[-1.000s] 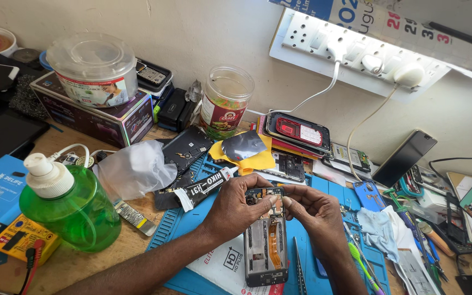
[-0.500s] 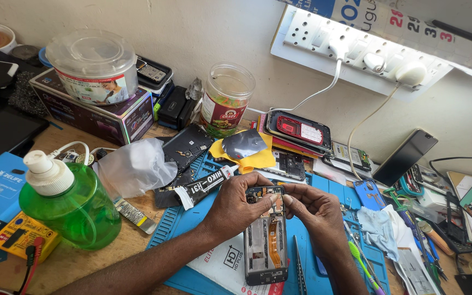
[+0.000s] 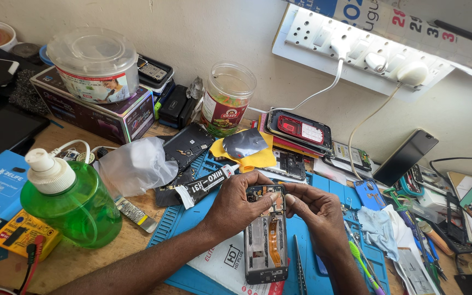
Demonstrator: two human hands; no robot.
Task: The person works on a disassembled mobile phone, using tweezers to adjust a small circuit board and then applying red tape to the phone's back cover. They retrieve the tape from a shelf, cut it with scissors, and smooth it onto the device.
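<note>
I have an opened smartphone point(image 3: 266, 235) lying lengthwise on the blue repair mat point(image 3: 334, 191), its back cover off and its top end pointing away from me. Inside its black frame I see a grey metal shield, an orange flex ribbon running down the middle, and a cluster of small dark parts around the camera end. My left hand point(image 3: 236, 202) curls around the phone's upper left corner, fingers bent and closed against the edge, thumb tip pressing on the top of the board. My right hand point(image 3: 315, 210) comes in from the other side, forefinger and thumb pinched nearly together at the same top end; whether they grip some tiny part between them I cannot tell. The two hands almost meet over the camera area. A white sheet with printed markings point(image 3: 222, 262) lies under the phone's lower half. Just beside my left knuckles lies a black glue tube point(image 3: 206, 183), and farther left stands a green pump bottle point(image 3: 69, 202) near a crumpled plastic bag point(image 3: 135, 164). Tweezers point(image 3: 300, 267) rest on the mat by my right wrist.
</note>
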